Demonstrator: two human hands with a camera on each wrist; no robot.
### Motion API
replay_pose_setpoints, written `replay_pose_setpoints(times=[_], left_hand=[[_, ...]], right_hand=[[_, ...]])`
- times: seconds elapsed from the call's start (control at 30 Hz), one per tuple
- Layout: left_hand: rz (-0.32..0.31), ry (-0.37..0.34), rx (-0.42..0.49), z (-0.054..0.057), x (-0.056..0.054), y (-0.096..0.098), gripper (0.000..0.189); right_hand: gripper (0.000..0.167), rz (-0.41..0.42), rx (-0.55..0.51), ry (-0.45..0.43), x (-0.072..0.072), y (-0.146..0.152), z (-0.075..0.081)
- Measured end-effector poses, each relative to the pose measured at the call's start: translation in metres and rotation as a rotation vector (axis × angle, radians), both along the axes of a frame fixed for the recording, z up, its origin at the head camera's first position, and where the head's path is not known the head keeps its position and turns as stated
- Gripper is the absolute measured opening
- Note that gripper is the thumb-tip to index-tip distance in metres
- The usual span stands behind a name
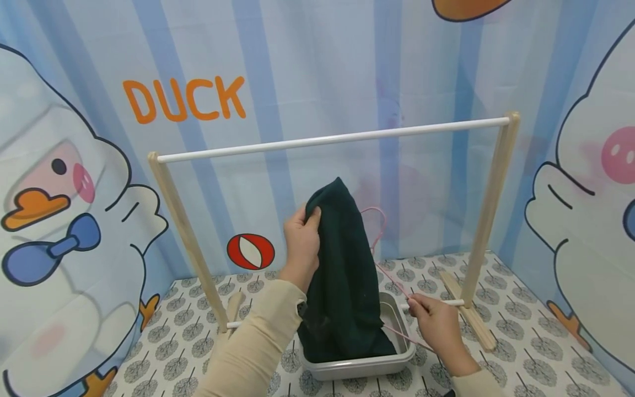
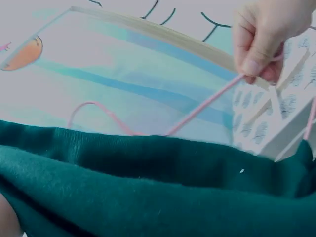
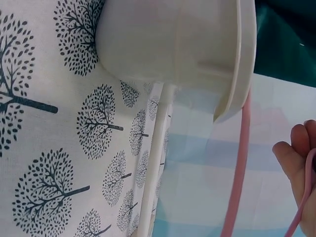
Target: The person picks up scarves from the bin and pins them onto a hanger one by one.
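Observation:
My left hand (image 1: pixel 301 242) grips a dark green piece of clothing (image 1: pixel 344 275) near its upper left edge, thumb towards me. The cloth hangs down, its lower end in a white basin (image 1: pixel 364 368). Behind and to the right of it is a pink wire hanger (image 1: pixel 394 280), whose corner my right hand (image 1: pixel 436 325) pinches between thumb and fingers. The hanger's hook rises right of the cloth, and its left part is hidden. In the left wrist view, a fold of the green cloth (image 2: pixel 148 197) lies in front of the hanger (image 2: pixel 207 103).
A drying rack with a white top rail (image 1: pixel 337 141) and wooden posts (image 1: pixel 488 215) stands behind the basin. Its wooden foot (image 1: pixel 468 311) lies right of my right hand. A tree-patterned cloth (image 1: pixel 173 342) covers the table, and a duck-print curtain (image 1: pixel 317 71) hangs behind.

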State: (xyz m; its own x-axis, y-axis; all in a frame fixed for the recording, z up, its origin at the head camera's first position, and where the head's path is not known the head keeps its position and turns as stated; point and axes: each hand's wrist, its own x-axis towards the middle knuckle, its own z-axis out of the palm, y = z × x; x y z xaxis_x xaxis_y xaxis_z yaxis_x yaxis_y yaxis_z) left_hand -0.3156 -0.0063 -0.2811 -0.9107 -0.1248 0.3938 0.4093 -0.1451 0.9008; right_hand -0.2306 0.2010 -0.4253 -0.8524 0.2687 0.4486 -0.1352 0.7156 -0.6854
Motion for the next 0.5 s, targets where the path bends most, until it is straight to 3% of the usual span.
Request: replay_pose_setpoints(times=[0.3, 0.5], left_hand=[[0.052, -0.180, 0.002, -0.051, 0.001, 0.000, 0.025], [0.088, -0.306, -0.106, -0.093, 0.003, -0.003, 0.030]], right_hand=[[0.008, 0.038, 0.023, 0.029, 0.002, -0.001, 0.001], [0.009, 0.054, 0.022, 0.045, 0.004, 0.001, 0.001]])
